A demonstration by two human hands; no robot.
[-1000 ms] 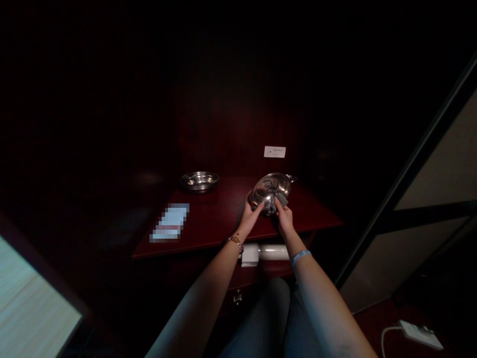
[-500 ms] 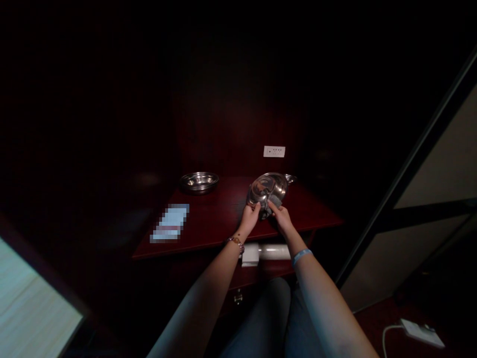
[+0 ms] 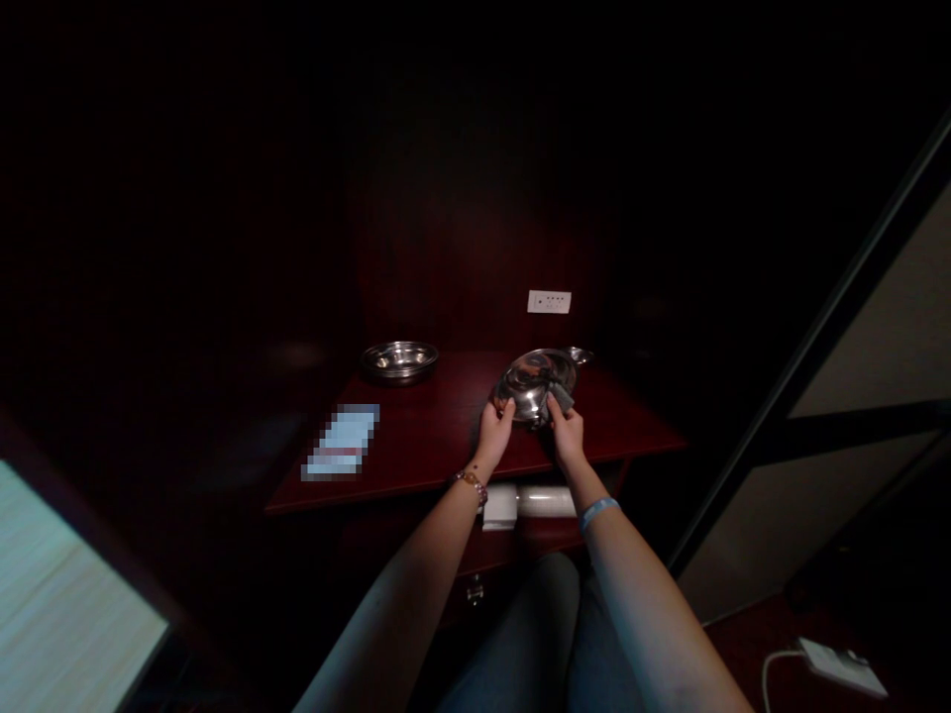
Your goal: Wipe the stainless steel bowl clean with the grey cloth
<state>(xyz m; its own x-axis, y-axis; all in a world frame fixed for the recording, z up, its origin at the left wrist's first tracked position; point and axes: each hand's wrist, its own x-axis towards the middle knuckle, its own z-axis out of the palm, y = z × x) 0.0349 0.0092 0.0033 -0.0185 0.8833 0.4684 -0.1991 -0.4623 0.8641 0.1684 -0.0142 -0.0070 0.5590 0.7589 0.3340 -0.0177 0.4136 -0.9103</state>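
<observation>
A shiny, shallow steel dish [image 3: 526, 396] is tilted towards me above the dark red tabletop [image 3: 438, 436]. Its left edge sits in the grip of my left hand [image 3: 495, 433], thumb on the inner face and fingers hidden behind. My right hand [image 3: 569, 433] pinches a grey cloth [image 3: 563, 397] that lies against the dish's lower right side. To the left stand stacked steel dishes [image 3: 399, 364]. Another small steel piece [image 3: 580, 355] shows partly behind the held dish.
A pixelated pale rectangle [image 3: 342, 443] lies at the table's left. A white socket [image 3: 549, 302] is on the back wall. Under the tabletop are a white box [image 3: 500, 507] and a pale roll [image 3: 546, 501]. A power strip [image 3: 843, 665] with a cable lies on the floor at right.
The cloth and my right hand have shifted slightly right across the dish, showing more of its lower face. The dish has tipped a little, and my left hand keeps its hold.
</observation>
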